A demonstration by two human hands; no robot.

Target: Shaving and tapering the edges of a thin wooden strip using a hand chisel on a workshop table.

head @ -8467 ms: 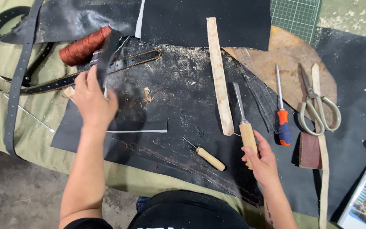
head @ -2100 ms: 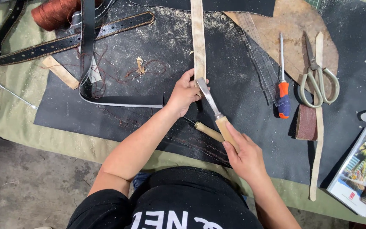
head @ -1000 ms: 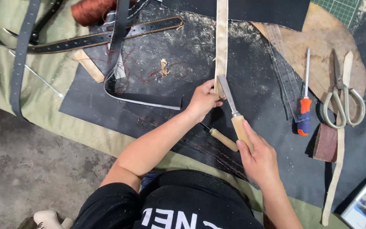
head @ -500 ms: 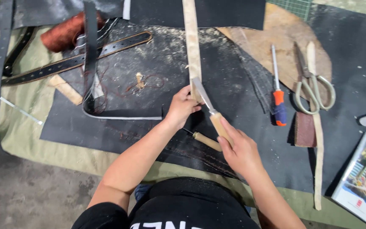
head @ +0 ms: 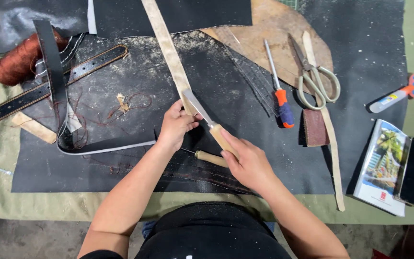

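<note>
Head camera shows the left hand [head: 174, 125] pinning the tan strip's [head: 167, 48] near end while the right hand [head: 248, 163] grips the knife [head: 209, 125]; since 0.5 s ago the blade seems to have stayed there, so trimming continues

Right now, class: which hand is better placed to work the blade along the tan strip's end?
The right hand: it grips the wooden-handled knife, blade at the tan strip. The left hand only pins the strip.

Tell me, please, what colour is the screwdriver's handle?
Orange and blue; the screwdriver lies beside the scissors, seen in the head view.
</note>
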